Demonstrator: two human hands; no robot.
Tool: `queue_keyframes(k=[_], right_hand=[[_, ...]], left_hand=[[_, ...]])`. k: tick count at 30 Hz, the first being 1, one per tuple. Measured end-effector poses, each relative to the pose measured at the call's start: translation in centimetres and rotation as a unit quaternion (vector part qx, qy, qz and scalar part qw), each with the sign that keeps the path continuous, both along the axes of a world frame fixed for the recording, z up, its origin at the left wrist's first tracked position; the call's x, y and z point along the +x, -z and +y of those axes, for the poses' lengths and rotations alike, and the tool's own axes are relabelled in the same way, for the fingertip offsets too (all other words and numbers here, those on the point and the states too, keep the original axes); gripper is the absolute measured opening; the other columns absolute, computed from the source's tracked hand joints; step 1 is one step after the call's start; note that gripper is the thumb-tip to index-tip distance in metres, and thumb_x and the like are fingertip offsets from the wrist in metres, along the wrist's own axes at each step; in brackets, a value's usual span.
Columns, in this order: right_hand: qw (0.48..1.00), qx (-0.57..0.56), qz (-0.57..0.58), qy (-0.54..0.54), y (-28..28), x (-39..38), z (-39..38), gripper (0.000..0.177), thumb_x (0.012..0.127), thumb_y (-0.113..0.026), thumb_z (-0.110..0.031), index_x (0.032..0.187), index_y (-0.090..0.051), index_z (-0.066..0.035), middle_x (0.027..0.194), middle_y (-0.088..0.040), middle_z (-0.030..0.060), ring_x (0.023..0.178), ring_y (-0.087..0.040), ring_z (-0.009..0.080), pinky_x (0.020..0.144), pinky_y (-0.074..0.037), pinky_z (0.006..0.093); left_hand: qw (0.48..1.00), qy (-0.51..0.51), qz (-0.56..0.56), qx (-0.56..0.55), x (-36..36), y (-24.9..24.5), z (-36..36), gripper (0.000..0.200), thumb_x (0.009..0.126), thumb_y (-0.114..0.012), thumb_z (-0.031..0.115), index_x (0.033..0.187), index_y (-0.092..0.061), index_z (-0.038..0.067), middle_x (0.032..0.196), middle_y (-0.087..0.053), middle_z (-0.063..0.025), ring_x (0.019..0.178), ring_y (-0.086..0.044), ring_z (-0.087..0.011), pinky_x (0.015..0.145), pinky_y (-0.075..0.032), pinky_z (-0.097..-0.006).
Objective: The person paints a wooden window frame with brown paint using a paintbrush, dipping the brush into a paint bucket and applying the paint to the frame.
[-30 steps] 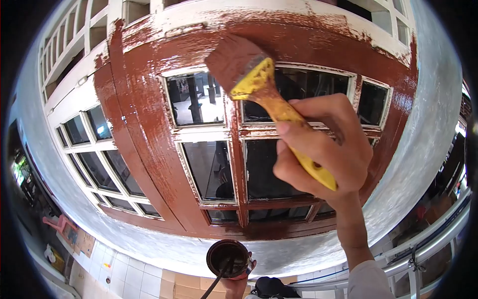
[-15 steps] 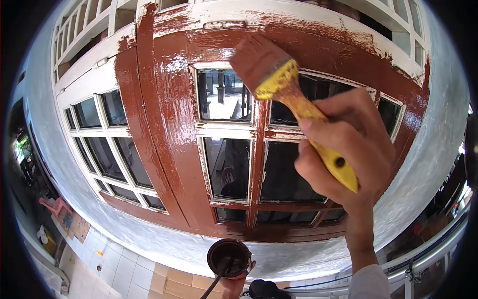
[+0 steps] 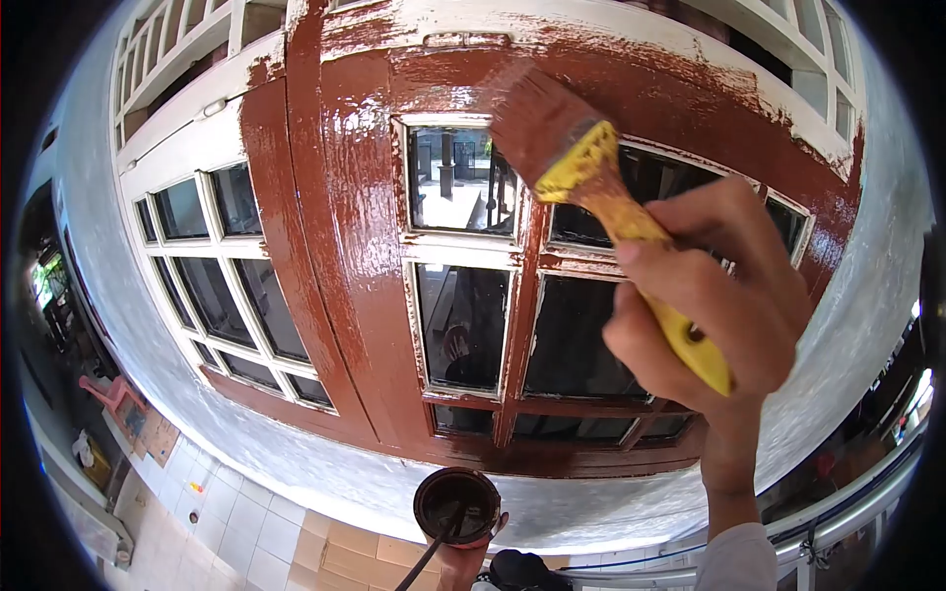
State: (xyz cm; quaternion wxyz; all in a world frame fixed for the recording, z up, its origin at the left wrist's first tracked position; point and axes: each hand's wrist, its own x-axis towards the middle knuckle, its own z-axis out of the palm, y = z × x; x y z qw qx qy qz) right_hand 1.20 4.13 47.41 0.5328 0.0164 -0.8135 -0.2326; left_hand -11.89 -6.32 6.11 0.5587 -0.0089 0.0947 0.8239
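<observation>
My right hand (image 3: 724,295) grips the yellow handle of a wide paintbrush (image 3: 581,163), its bristles coated in red-brown paint. The bristle tips lie against the top rail of a wooden window shutter (image 3: 365,295), part red-brown and glossy, part white. Low in the view, my left hand (image 3: 463,563) is wrapped round a paint can (image 3: 456,502) from below. Dark paint shows inside the can, and a thin stick (image 3: 431,557) leans out of it. Most of my left hand is hidden behind the can.
A second shutter (image 3: 187,256), mostly white, adjoins on the left. White-framed glass panes sit within both. Cardboard (image 3: 350,552) covers part of the tiled floor (image 3: 236,522). A metal railing (image 3: 838,522) runs along the lower right, and a pink plastic chair (image 3: 113,394) stands far left.
The brush and my right hand have shifted slightly right in the view, along with the shutter. The bristles remain near the top rail. My left hand still holds the can low down.
</observation>
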Motion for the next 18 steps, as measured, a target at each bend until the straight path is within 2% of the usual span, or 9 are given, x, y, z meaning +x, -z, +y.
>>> queue_keyframes(k=[4,8,10,14,18], right_hand=[[0.999,0.031,-0.017,-0.038,-0.8,1.4,0.1,0.028,0.063,-0.064,0.006,0.090,-0.063,0.001,0.082,-0.057,0.0192,0.063,-0.060,0.0183,0.056,-0.050,0.0265],[0.990,0.066,-0.006,-0.124,-1.3,-0.4,1.2,0.026,0.070,-0.066,0.003,0.096,-0.062,0.003,0.082,-0.059,0.0187,0.065,-0.062,0.0190,0.055,-0.051,0.0255],[0.987,0.051,-0.010,-0.152,-1.7,-1.2,2.3,0.023,0.074,-0.065,0.003,0.097,-0.062,0.003,0.083,-0.060,0.0170,0.068,-0.064,0.0187,0.056,-0.052,0.0257],[0.972,-0.057,0.007,-0.226,-1.9,-1.9,4.6,0.012,0.083,-0.058,0.003,0.095,-0.061,0.005,0.084,-0.061,0.0117,0.072,-0.066,0.0181,0.060,-0.057,0.0273],[0.972,-0.127,0.098,-0.172,-2.0,-1.5,1.9,0.011,0.084,-0.055,-0.003,0.091,-0.061,0.004,0.083,-0.063,0.0112,0.070,-0.067,0.0188,0.060,-0.054,0.0270]], left_hand=[[0.999,-0.006,0.030,-0.018,0.1,0.1,-0.1,0.068,0.087,-0.044,0.061,0.132,-0.048,0.010,0.122,-0.056,-0.0181,0.117,-0.051,-0.0391,0.096,-0.041,-0.0591],[0.999,-0.009,0.027,-0.016,0.2,0.0,-0.1,0.067,0.087,-0.042,0.061,0.131,-0.049,0.010,0.122,-0.056,-0.0177,0.117,-0.051,-0.0389,0.096,-0.041,-0.0590],[1.000,-0.003,0.013,-0.012,0.2,-0.1,-0.1,0.067,0.087,-0.042,0.061,0.131,-0.049,0.010,0.122,-0.056,-0.0174,0.117,-0.051,-0.0389,0.096,-0.041,-0.0591],[1.000,0.008,0.006,-0.021,0.0,-0.2,-0.2,0.068,0.086,-0.042,0.061,0.132,-0.048,0.011,0.124,-0.056,-0.0169,0.118,-0.050,-0.0388,0.097,-0.040,-0.0592],[1.000,0.004,0.010,-0.028,-0.1,-0.3,0.0,0.070,0.085,-0.044,0.062,0.132,-0.048,0.011,0.124,-0.055,-0.0167,0.118,-0.050,-0.0386,0.097,-0.040,-0.0590]])
